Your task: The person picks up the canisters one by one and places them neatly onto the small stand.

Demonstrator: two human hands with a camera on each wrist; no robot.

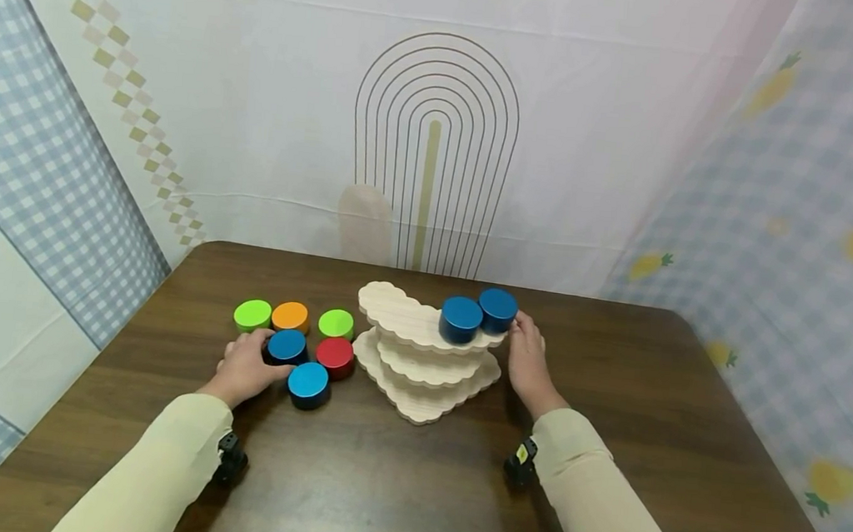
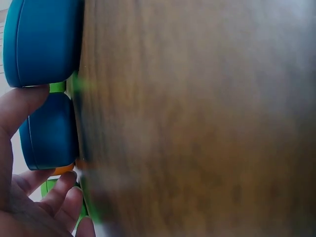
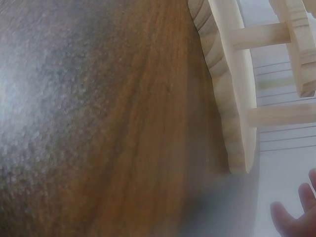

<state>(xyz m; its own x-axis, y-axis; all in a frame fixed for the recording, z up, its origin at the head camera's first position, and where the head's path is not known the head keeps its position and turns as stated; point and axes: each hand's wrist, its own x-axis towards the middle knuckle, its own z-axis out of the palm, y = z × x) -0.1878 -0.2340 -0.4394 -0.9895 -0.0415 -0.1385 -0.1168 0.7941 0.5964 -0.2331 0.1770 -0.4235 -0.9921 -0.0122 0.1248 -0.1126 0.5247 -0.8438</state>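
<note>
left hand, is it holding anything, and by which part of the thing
The left hand appears to hold the rear blue cylinder of the two beside it, by its side, between thumb and index finger.

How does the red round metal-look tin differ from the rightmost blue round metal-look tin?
Place: the red tin sits on the brown wood-grain table; the blue tin is on the pale wooden stand, at its right end.
Hands: the right hand has its fingers at the blue tin's side; no hand holds the red tin.
Both: round, flat-topped, upright.
</note>
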